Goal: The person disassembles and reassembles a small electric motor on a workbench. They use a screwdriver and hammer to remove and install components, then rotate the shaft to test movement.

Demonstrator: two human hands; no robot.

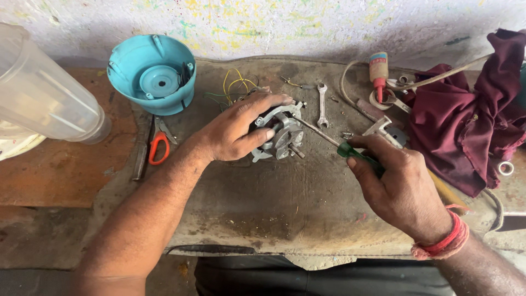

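Note:
My left hand (235, 131) grips a small metal electric motor (280, 137) lying on its side on the worn workbench (263, 203). My right hand (397, 183) holds a screwdriver with a green handle (350, 152); its thin metal shaft runs up and left to the top of the motor. Yellow and green wires (235, 85) trail from behind the motor toward the back of the bench.
A turquoise plastic appliance base (150, 74) sits upside down at the back left, beside a clear plastic jar (44, 93). Orange-handled pliers (159, 145), a small spanner (321, 104), a glue bottle (378, 74), loose screws and a maroon cloth (471, 115) lie around.

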